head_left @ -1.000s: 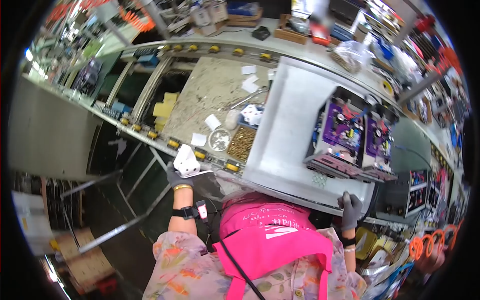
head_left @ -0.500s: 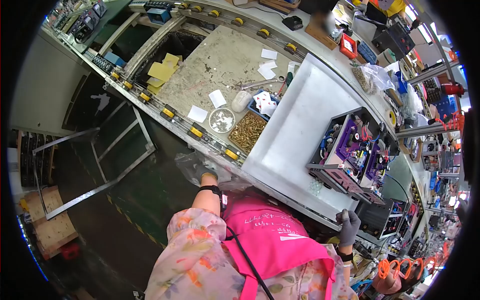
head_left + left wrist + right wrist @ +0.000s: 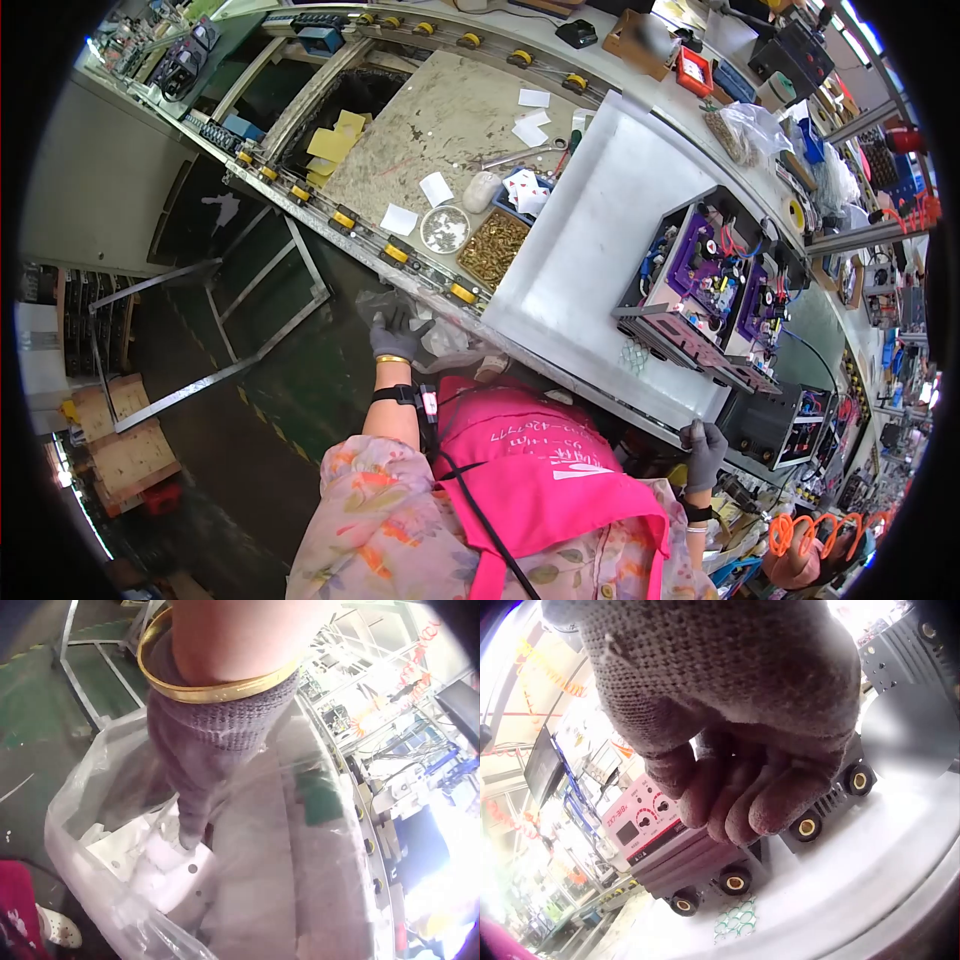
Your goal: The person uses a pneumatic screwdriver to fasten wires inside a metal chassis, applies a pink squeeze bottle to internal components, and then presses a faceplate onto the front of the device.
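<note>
The left hand [image 3: 390,337] reaches down at a clear plastic bag [image 3: 450,340] beside the bench's front edge, with its fingers spread. In the left wrist view, the gloved left hand [image 3: 202,765] is inside the bag [image 3: 82,780], its fingertips touching a white folded piece with holes [image 3: 180,874]; no grip on it shows. The right hand [image 3: 704,455] is by the front right corner of the white tray [image 3: 560,240], empty, fingers loosely curled. In the right wrist view, the right hand [image 3: 727,727] hangs in front of the machines with pink panels [image 3: 645,817].
Two open machines with purple boards [image 3: 700,270] stand on the tray. Left of it are a bin of brass parts [image 3: 492,248], a round dish [image 3: 444,230], a wrench [image 3: 525,154] and white papers [image 3: 400,219]. A metal frame [image 3: 190,392] stands on the floor at the left.
The left hand has gone from holding the white piece above the bench edge down to the bag; its fingers now show spread. The right hand stays near the tray corner. The head view has shifted.
</note>
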The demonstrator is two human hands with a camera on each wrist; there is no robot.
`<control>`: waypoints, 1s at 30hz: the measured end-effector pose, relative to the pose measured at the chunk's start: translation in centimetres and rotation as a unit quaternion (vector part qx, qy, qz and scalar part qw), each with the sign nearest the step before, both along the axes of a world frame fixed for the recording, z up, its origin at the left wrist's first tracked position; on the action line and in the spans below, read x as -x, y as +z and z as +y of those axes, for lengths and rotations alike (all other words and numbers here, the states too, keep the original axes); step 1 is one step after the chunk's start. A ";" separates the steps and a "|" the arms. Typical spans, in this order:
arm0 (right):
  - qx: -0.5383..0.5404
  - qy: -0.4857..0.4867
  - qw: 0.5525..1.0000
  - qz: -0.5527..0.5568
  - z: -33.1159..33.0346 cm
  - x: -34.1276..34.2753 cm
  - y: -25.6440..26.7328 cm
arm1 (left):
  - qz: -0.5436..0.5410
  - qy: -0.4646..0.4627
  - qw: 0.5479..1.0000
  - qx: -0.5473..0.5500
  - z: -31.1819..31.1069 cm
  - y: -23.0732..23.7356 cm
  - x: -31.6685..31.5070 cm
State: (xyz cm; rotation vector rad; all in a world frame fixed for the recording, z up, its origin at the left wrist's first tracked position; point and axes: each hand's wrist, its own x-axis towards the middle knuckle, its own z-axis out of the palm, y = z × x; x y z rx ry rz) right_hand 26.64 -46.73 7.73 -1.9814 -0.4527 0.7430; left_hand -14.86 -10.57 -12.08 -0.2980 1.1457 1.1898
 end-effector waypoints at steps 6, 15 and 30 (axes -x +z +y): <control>-0.016 -0.037 0.999 0.003 -3.5 -0.6 0.6 | 0.106 -0.083 0.990 0.050 1.1 2.8 0.3; -0.043 -0.301 0.952 -0.027 -19.1 -0.8 3.5 | -0.065 -0.406 0.859 -0.304 1.8 18.2 -13.8; 0.235 -0.596 0.742 -0.196 -44.2 1.9 -2.2 | -0.225 -0.696 0.646 -0.218 -19.7 26.0 -35.7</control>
